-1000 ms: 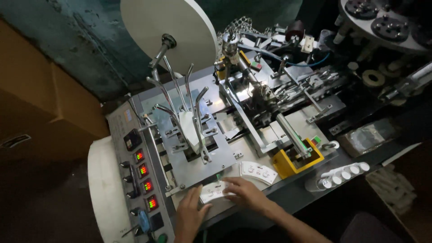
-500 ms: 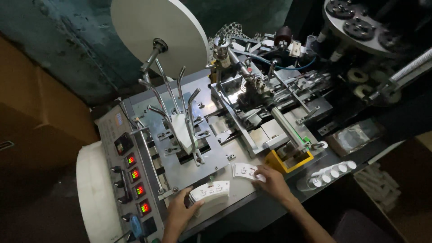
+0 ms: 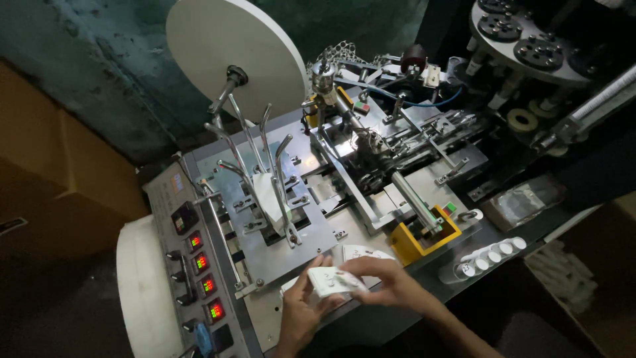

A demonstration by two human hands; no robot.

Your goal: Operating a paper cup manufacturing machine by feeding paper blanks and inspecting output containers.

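A small stack of flat white pieces (image 3: 336,281) (probably printed labels; the view was dim) was held at the front edge of the steel machine bed (image 3: 371,235). It was gripped from below by the left hand (image 3: 301,315) and pinched from the side by the right hand (image 3: 391,282). More curved white pieces (image 3: 366,253) lay just behind, near a yellow bracket (image 3: 424,240).

A large white material reel (image 3: 235,56) stands over bent metal guide rods (image 3: 265,159), with a control panel of lit red displays (image 3: 199,265) to their left, a yellow bracket (image 3: 424,240) and a row of white caps (image 3: 493,253) to their right.
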